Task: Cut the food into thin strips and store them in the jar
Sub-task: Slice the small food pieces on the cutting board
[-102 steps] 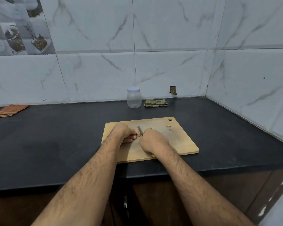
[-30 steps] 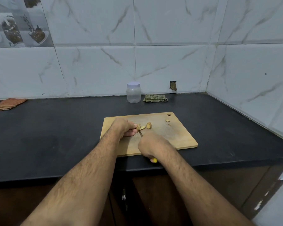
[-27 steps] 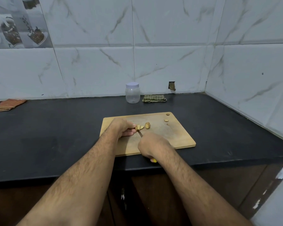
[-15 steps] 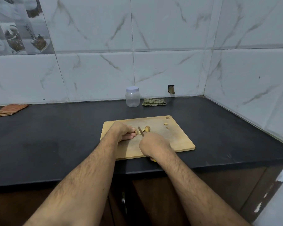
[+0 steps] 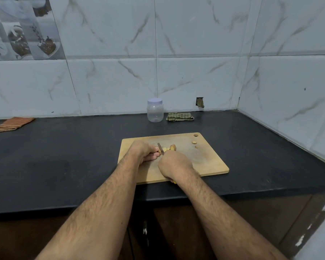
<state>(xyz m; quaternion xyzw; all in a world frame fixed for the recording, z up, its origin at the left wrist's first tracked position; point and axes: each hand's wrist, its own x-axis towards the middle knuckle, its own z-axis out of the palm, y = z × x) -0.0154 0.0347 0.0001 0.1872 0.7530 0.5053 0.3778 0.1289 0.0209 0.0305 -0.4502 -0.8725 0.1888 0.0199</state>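
Slicing food (image 5: 172, 147), knife (image 5: 160, 148), unlabelled jar (image 5: 155, 112)

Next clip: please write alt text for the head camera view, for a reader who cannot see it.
A person's left hand pins a small piece of food on a wooden cutting board while the right hand cuts it with a knife; a few cut pieces lie beside the blade. On the black counter behind, a lidded clear jar stands by the tiled wall.

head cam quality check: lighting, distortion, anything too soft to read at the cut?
Head view: dim, bluish light, no glare; wide-angle bend shows in the tile lines and counter edge; the food under the knife is tiny and soft, largely hidden by the left hand and right hand.
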